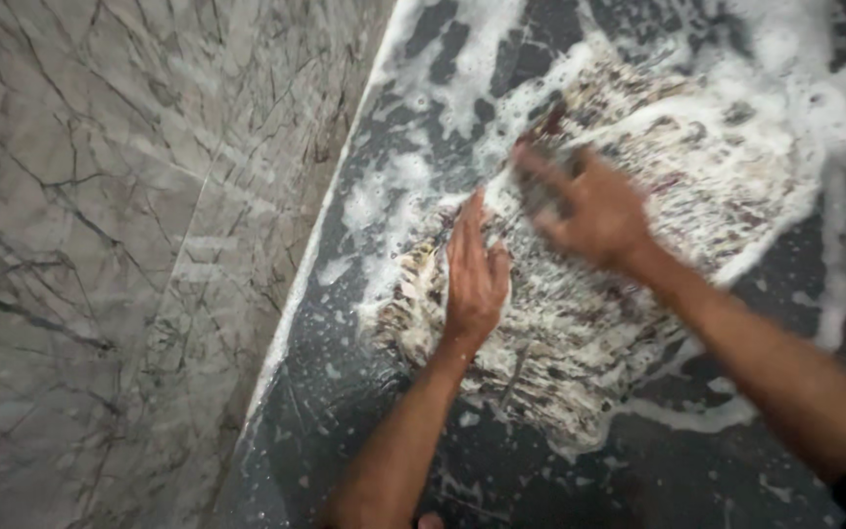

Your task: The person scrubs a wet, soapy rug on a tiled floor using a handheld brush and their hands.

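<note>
A wet cloth [707, 167] with a brown and white pattern lies spread on the dark floor [501, 470], covered in soap foam [785, 69]. My left hand [475, 279] presses flat on the cloth's near left part, fingers straight and pointing away from me. My right hand [594, 211] is blurred with motion just right of it, over the middle of the cloth. Its fingers curl around a small dark object [540, 191] that looks like a scrub brush.
A grey marble-tiled wall [100, 245] rises along the left and meets the floor at a pale edge [315, 255]. Foam and soapy water spread over the floor around the cloth, thickest at the top right.
</note>
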